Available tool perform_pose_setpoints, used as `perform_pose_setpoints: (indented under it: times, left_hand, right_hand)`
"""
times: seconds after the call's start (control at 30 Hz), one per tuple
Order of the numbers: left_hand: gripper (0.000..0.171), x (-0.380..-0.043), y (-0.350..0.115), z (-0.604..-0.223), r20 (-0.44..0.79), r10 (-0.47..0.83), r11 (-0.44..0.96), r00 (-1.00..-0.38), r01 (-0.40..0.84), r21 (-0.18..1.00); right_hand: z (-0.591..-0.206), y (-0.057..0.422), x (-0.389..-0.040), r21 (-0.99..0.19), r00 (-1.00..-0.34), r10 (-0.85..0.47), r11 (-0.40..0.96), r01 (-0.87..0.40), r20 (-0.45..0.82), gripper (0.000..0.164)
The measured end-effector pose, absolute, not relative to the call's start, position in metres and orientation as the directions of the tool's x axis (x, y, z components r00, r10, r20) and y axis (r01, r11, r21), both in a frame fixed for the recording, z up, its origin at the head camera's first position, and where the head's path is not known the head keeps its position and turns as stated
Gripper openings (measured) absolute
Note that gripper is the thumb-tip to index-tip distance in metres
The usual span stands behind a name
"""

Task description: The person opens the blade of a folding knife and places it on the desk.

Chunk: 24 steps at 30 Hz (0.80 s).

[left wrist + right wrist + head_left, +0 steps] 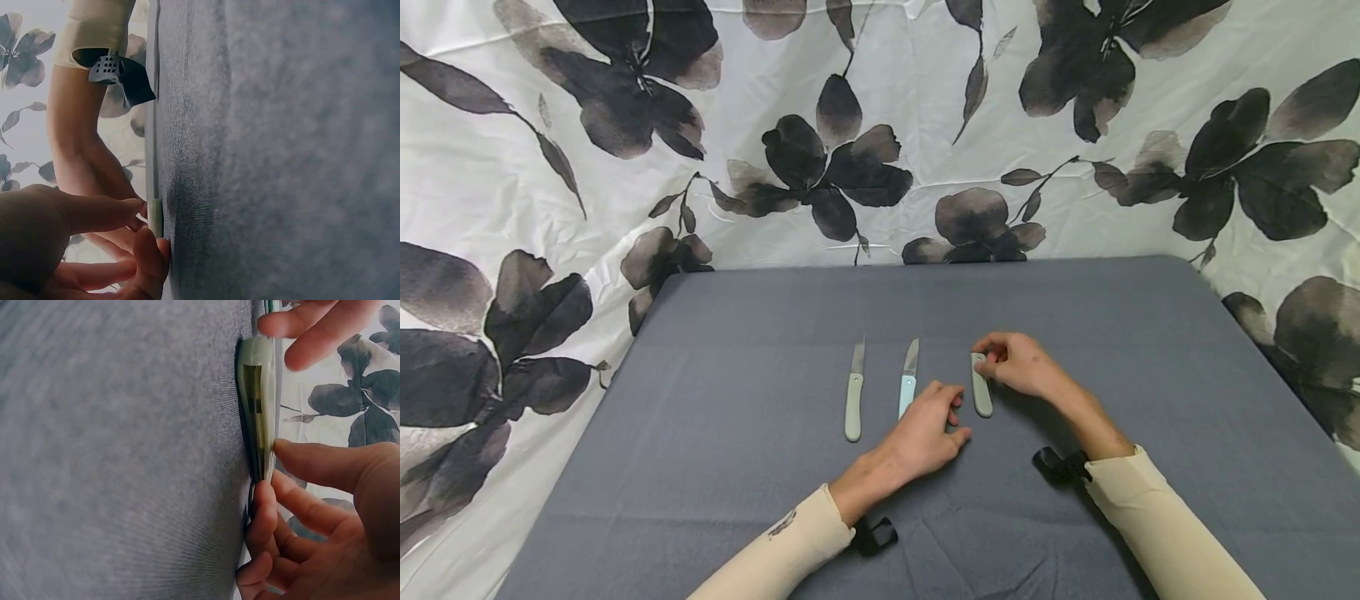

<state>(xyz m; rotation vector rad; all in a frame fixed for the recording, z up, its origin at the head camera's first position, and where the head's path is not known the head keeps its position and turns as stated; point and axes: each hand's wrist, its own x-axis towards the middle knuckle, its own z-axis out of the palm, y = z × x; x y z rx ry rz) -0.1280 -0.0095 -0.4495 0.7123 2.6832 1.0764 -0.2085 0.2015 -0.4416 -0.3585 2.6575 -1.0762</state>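
Note:
My right hand (1018, 364) pinches the far end of a folding knife (982, 396) with a pale green handle, which lies on the cloth. The right wrist view shows a long slot along that handle (269, 369); whether the blade is folded in or behind the fingers I cannot tell. Just left of it hovers my left hand (922, 429), fingers loosely bent and holding nothing. Partly behind this hand lies a light blue folding knife (907, 387), its blade out and pointing away. Farther left, another pale green folding knife (853, 408) also has its blade out.
Grey cloth (700, 492) covers the table under the knives. A white curtain with dark flowers (940, 100) hangs behind the far edge. Dark wrist mounts (1062, 465) stick out below both cream sleeves (1165, 517).

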Motion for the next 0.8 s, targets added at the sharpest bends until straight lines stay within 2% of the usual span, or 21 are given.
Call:
perform_pose_setpoints:
  times: [0.37,0.53,0.8]
  left_hand:
    - [0.051,-0.14,0.004,-0.447,-0.003,0.487,0.683,-0.873,0.379,0.624]
    - [0.047,-0.143,0.008,-0.447,0.004,0.474,0.69,-0.88,0.375,0.619]
    - [0.051,-0.147,0.013,-0.45,0.013,0.434,0.701,-0.901,0.347,0.623]
  right_hand:
    - [-0.44,0.202,-0.214,-0.683,-0.954,-0.222,0.73,-0.025,-0.202,0.033]
    - [-0.44,0.203,-0.216,-0.677,-0.954,-0.22,0.735,-0.025,-0.203,0.033]
    - [-0.441,0.205,-0.22,-0.677,-0.953,-0.241,0.734,-0.054,-0.185,0.027]
